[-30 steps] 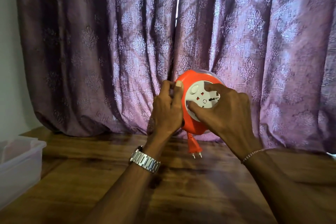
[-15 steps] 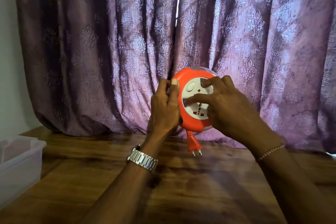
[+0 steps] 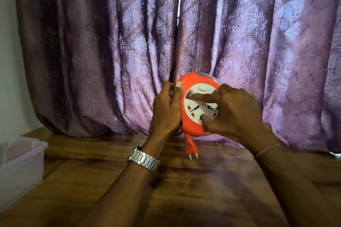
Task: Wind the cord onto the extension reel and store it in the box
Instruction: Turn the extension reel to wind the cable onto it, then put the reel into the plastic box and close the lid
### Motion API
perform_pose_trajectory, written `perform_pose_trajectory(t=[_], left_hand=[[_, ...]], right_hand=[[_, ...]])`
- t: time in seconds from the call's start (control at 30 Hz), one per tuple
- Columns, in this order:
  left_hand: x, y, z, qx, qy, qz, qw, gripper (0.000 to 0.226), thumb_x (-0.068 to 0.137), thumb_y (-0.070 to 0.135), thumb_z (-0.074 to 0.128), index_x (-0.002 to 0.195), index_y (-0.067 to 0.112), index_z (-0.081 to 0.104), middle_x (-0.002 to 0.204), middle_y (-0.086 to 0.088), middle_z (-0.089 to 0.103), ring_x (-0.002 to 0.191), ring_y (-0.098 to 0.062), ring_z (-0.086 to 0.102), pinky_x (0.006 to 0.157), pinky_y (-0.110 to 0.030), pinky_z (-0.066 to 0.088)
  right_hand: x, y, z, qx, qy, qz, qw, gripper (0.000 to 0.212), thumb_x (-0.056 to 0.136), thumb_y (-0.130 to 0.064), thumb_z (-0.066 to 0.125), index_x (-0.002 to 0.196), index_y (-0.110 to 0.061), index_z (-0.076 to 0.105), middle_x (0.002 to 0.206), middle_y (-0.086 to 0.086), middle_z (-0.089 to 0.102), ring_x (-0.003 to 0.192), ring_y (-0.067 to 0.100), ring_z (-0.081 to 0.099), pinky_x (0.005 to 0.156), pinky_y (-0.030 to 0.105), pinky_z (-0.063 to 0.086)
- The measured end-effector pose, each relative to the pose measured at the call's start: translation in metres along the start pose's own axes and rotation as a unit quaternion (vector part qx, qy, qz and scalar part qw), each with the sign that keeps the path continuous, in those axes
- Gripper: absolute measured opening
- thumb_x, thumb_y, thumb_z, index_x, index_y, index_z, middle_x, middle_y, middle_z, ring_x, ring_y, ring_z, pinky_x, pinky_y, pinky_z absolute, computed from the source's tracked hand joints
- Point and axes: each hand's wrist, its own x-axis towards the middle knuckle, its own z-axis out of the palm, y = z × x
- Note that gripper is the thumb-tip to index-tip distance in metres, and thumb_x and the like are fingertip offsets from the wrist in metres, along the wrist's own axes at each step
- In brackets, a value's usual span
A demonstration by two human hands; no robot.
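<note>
Head view: both hands hold an orange extension reel (image 3: 191, 131) up in the air above a wooden table (image 3: 184, 190), in front of a purple patterned curtain (image 3: 110, 51). Left hand (image 3: 167, 108) wraps the reel's left edge, thumb lying along the rim, fingers closed round the back of the casing. Right hand (image 3: 234, 114) lies on the white socket face (image 3: 198, 108); index finger stretched across its upper part, thumb pressed near its lower edge, other fingers curled over the right side. The grip is closed on the reel from both sides. Reel stands on edge, face turned toward the camera. A short stub of orange cord hangs from the bottom, ending in a two-pin plug (image 3: 191, 150) that dangles clear of the tabletop. Metal watch (image 3: 144, 158) on the left wrist; thin bracelet (image 3: 265, 150) on the right. Translucent plastic box (image 3: 20, 169) sits at the table's far left edge, well apart from the reel.
</note>
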Motion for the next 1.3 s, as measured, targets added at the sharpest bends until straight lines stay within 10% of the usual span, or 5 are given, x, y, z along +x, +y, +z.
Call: perform_pose_trajectory(t=[0.4, 0.5, 0.7, 1.13, 1.3], left_hand=[[0.009, 0.003, -0.010, -0.042, 0.000, -0.066, 0.997, 0.040, 0.097, 0.054, 0.044, 0.079, 0.019, 0.048, 0.069, -0.014, 0.057, 0.068, -0.038, 0.058, 0.067, -0.062, 0.050], [0.012, 0.007, -0.014, -0.057, 0.007, -0.077, 0.995, 0.040, 0.095, 0.056, 0.046, 0.076, 0.020, 0.048, 0.067, -0.010, 0.053, 0.067, -0.029, 0.054, 0.069, -0.063, 0.049], [0.000, 0.017, -0.017, -0.092, -0.006, -0.099, 0.991, 0.036, 0.089, 0.061, 0.049, 0.073, 0.029, 0.053, 0.070, -0.005, 0.056, 0.070, -0.022, 0.052, 0.072, -0.062, 0.047], [-0.037, 0.027, -0.109, 0.000, -0.014, -0.085, 0.996, 0.027, 0.096, 0.032, 0.043, 0.075, 0.016, 0.049, 0.062, 0.015, 0.054, 0.057, 0.005, 0.045, 0.058, -0.018, 0.038], [-0.043, 0.036, -0.172, 0.118, 0.040, -0.096, 0.988, 0.027, 0.089, 0.037, 0.038, 0.078, 0.019, 0.055, 0.079, 0.000, 0.067, 0.082, -0.027, 0.062, 0.078, -0.041, 0.048]], right_hand=[[0.000, 0.010, 0.016, 0.189, 0.078, 0.005, 0.979, 0.045, 0.072, -0.044, 0.066, 0.117, -0.044, 0.066, 0.098, -0.004, 0.057, 0.096, 0.022, 0.051, 0.084, 0.029, 0.041], [-0.002, 0.015, 0.020, 0.330, 0.198, 0.165, 0.908, 0.033, 0.074, -0.051, 0.075, 0.103, -0.035, 0.071, 0.102, -0.006, 0.063, 0.097, 0.010, 0.060, 0.083, 0.034, 0.053], [-0.015, -0.005, 0.031, 0.634, 0.041, 0.345, 0.691, 0.061, 0.071, -0.071, 0.066, 0.106, -0.022, 0.068, 0.097, -0.004, 0.075, 0.093, 0.020, 0.072, 0.075, 0.060, 0.057], [-0.025, -0.092, 0.039, 0.611, 0.133, 0.350, 0.698, 0.032, 0.078, -0.053, 0.072, 0.086, -0.023, 0.067, 0.082, -0.004, 0.073, 0.081, 0.014, 0.068, 0.080, 0.046, 0.056], [-0.011, -0.139, 0.041, 0.650, 0.113, 0.371, 0.653, 0.041, 0.074, -0.054, 0.073, 0.085, -0.015, 0.070, 0.080, -0.003, 0.074, 0.078, 0.015, 0.070, 0.077, 0.044, 0.058]])
